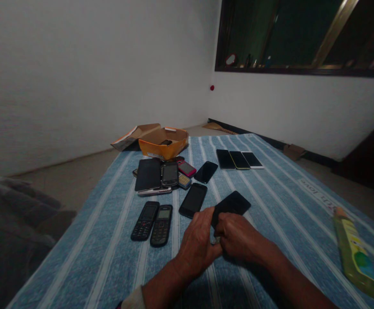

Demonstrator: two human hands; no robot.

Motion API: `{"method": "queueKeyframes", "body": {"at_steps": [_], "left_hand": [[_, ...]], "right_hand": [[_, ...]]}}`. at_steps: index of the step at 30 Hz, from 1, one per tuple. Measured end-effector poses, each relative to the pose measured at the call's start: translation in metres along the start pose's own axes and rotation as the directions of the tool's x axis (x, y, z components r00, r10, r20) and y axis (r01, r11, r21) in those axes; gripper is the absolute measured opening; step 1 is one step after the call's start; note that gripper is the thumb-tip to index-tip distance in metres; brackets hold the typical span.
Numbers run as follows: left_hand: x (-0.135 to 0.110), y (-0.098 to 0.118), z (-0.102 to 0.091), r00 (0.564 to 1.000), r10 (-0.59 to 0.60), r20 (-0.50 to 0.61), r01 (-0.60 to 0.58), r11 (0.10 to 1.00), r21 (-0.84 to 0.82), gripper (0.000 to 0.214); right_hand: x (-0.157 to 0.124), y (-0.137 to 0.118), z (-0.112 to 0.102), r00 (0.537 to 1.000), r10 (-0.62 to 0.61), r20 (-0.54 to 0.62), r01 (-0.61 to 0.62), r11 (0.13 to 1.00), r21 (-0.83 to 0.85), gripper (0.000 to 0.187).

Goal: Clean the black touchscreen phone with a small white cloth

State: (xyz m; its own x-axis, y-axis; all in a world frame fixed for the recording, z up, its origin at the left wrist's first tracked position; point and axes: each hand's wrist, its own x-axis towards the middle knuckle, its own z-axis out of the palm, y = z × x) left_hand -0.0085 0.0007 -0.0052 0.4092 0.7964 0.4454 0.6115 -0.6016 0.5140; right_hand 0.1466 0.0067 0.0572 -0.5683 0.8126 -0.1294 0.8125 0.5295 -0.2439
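Note:
Both my hands meet over a black smartphone (232, 204) held low above the blue striped cloth (270, 189). My left hand (197, 243) wraps the phone's near left edge, fingers curled. My right hand (238, 236) grips its near end, fingers closed. Left of my hands lie two black keypad phones (155, 222) side by side and a black smartphone (193, 200). Farther off sits a pile of phones (163, 176), one with a pink rim (187, 168).
An open orange cardboard box (163, 143) stands at the cloth's far end. Three smartphones (239, 159) lie in a row at the far right, one more black phone (206, 171) beside them. A green packet (356, 253) lies at the right edge. Dark fabric (10, 223) is bunched at the left.

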Motion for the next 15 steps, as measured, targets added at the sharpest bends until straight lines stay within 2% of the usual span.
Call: {"method": "queueKeyframes", "body": {"at_steps": [4, 10, 15], "left_hand": [[0.003, 0.001, -0.001, 1.0, 0.008, -0.012, -0.008, 1.0, -0.005, 0.069], [0.005, 0.004, -0.004, 0.999, -0.034, 0.009, 0.034, 0.998, -0.047, 0.064], [0.005, 0.002, -0.003, 0.999, -0.007, -0.049, 0.005, 1.0, -0.031, 0.057]], "right_hand": [[-0.001, 0.005, -0.003, 1.0, 0.0, 0.006, 0.0, 0.999, 0.054, 0.023], [-0.004, 0.011, -0.007, 0.997, 0.068, -0.027, -0.066, 0.995, 0.077, 0.018], [-0.004, 0.001, 0.001, 0.998, 0.008, -0.066, -0.003, 0.997, 0.073, 0.021]]}}
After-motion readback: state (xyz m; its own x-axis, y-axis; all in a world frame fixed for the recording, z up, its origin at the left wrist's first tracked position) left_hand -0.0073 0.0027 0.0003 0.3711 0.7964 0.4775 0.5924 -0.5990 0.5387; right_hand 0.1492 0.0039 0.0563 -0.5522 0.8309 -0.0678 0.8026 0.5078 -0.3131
